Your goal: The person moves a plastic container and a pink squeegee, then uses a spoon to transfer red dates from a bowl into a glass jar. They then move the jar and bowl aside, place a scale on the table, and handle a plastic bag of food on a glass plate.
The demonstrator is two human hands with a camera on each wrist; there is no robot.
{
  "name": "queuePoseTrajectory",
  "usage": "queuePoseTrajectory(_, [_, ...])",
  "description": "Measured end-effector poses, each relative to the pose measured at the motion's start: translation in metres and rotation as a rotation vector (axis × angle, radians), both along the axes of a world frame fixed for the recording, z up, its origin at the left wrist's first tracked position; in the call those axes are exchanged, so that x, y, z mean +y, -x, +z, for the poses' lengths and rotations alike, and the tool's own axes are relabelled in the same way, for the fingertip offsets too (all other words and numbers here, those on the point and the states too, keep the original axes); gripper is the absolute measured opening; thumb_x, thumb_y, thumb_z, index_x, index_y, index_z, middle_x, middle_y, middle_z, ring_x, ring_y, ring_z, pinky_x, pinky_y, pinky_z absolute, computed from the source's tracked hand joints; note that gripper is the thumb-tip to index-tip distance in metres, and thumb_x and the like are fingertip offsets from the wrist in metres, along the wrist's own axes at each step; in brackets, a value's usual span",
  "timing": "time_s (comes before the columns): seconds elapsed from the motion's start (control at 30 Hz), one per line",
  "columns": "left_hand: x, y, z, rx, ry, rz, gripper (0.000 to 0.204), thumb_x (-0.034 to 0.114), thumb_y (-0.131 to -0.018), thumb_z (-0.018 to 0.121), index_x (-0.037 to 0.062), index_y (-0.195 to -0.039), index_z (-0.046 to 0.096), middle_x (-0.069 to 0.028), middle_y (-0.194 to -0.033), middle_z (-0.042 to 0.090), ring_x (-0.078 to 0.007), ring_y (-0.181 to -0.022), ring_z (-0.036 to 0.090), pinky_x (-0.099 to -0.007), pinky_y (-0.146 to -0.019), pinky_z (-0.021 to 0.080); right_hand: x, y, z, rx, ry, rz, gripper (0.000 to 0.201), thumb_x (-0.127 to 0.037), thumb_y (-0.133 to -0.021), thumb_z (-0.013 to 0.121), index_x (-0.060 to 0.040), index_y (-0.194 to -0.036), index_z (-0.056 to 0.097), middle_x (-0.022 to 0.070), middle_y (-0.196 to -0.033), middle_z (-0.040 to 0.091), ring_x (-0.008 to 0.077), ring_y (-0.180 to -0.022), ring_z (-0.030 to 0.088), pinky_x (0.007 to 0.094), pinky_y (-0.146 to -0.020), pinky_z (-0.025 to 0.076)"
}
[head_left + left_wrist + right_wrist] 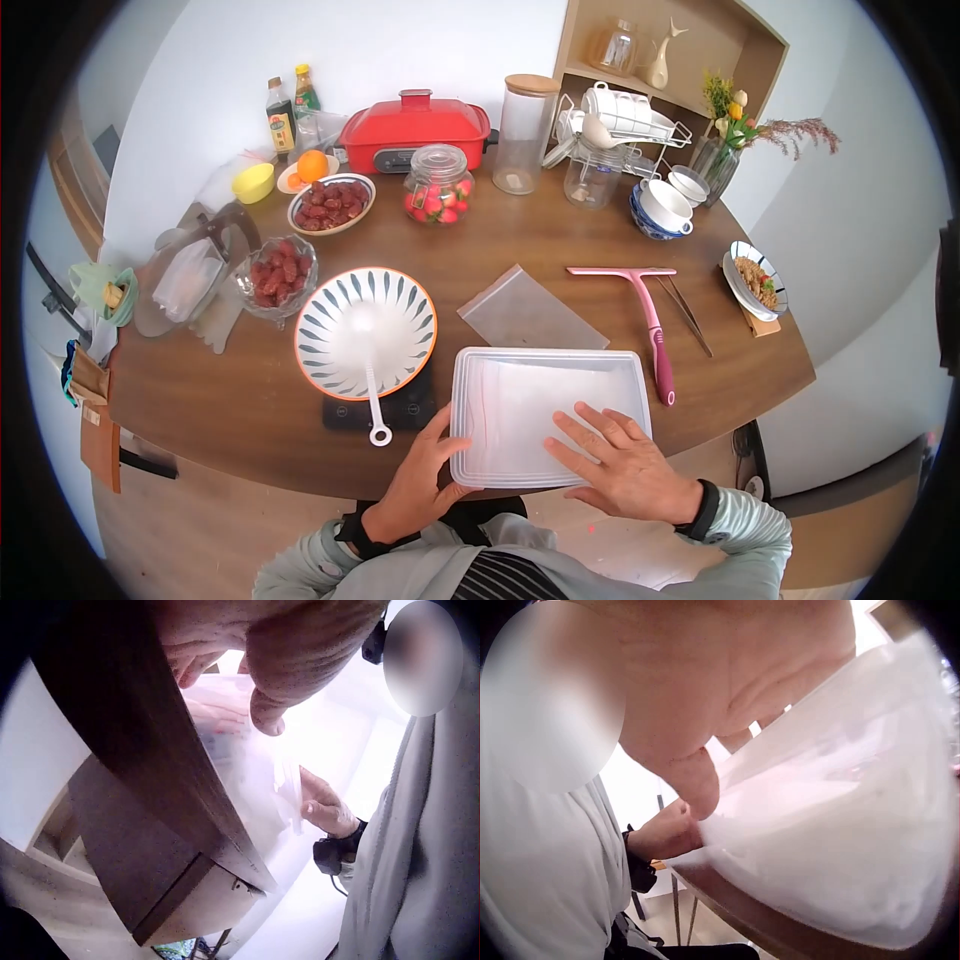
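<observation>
A translucent plastic container with a pale lid rim and white contents sits at the table's front edge. My left hand holds its left side, thumb over the rim and fingers along the wall. Spread across the top at the right is my right hand, its fingers straight and the thumb near the front rim. From the right wrist view, the container's cloudy wall shows below the right palm. In the left wrist view, the left thumb lies against the container.
Left of the container, a striped plate with a white spoon stands on a black scale. A clear bag lies behind, with a pink squeegee and tweezers to the right. Farther back stand fruit bowls, a strawberry jar and a red cooker.
</observation>
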State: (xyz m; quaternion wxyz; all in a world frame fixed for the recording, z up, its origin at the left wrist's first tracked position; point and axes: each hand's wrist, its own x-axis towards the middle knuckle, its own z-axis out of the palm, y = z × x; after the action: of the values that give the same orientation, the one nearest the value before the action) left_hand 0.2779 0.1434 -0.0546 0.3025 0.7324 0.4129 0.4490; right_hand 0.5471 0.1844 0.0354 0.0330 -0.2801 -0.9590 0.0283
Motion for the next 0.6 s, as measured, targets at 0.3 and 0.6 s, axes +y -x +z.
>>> queuePoseTrajectory(0.3, [-0.002, -0.006, 0.007, 0.051, -0.07, 0.05, 0.068, 0.023, -0.063, 0.084, 0.0078, -0.115, 0.043, -0.0266, -0.139, 0.029, -0.0397, -0.125, 0.036, -0.0441, -0.101, 0.033, 0.122, -0.015, 0.034, 0.153, 0.304, -0.327, 0.048, -0.027, -0.081, 0.062, 0.0053, -0.115, 0.051, 0.0228, -0.111, 0.058, 0.0338, -0.104, 0.056, 0.0372, -0.089, 0.044])
queuePoseTrajectory(0.6, [-0.001, -0.016, -0.002, -0.044, -0.157, 0.152, 0.053, 0.016, -0.061, 0.083, 0.0031, -0.103, 0.053, -0.0254, -0.134, 0.037, -0.0402, -0.119, 0.043, -0.0403, -0.096, 0.039, 0.222, 0.068, -0.018, -0.31, 0.613, -0.606, 0.03, -0.025, -0.07, 0.068, 0.0025, -0.063, 0.058, 0.0101, -0.052, 0.053, 0.0195, -0.039, 0.047, 0.0334, -0.038, 0.039])
